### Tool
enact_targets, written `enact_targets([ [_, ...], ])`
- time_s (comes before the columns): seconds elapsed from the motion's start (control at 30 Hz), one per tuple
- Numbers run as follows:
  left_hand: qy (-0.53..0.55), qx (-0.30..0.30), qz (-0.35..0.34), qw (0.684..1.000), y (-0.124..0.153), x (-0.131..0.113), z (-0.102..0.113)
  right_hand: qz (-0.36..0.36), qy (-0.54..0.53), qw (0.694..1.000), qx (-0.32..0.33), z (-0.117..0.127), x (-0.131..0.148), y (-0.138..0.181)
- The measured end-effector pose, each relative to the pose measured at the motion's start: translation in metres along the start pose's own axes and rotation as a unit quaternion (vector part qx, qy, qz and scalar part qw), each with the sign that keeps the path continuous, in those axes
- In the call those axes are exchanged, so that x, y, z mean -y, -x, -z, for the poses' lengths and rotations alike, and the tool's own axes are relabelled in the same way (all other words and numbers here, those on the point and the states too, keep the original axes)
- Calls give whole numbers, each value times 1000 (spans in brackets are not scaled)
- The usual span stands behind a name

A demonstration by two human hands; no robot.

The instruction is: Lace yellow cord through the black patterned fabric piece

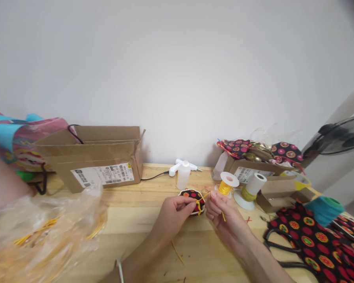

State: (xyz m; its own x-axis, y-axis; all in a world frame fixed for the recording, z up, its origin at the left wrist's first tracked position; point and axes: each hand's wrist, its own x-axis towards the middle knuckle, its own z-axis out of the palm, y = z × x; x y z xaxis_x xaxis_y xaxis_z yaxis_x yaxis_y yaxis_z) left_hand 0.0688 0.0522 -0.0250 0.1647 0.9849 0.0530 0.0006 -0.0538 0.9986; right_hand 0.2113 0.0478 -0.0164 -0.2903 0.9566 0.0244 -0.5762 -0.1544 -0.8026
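A small padded fabric piece (188, 193), black with red and orange flower patterns and a pale edge, lies on the table between my hands. Yellow cord (205, 195) is looped in a knot over it. Thumb and forefinger of my left hand (179, 209) pinch the cord close to the knot, at the fabric's edge. My right hand (220, 205) is closed on the other stretch of cord, with a short end hanging below its fingers. A further length of yellow cord (177, 252) trails on the table under my left wrist.
Behind my hands stand a white bottle (183, 175), a white corded tool (177, 168), a yellow cord spool (225, 188) and an olive cord spool (249, 193). Cardboard boxes (97, 155) stand along the wall. Black-handled scissors (283, 245) and patterned fabric (315, 236) lie right; a plastic bag (61, 236) lies left.
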Motion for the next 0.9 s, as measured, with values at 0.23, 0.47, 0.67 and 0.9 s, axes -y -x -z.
enact_targets([
  [0.23,52,13,8,999,0,-6,2,-17,69,996,48,-6,3,6],
  [0.47,16,8,-2,1000,3,-7,2,24,63,996,57,-5,3,7],
  [0.67,9,1,-17,1000,5,-6,0,22,48,998,16,-7,7,4],
  [0.9,15,23,7,1000,6,-4,-4,22,41,999,0,-4,5,2],
])
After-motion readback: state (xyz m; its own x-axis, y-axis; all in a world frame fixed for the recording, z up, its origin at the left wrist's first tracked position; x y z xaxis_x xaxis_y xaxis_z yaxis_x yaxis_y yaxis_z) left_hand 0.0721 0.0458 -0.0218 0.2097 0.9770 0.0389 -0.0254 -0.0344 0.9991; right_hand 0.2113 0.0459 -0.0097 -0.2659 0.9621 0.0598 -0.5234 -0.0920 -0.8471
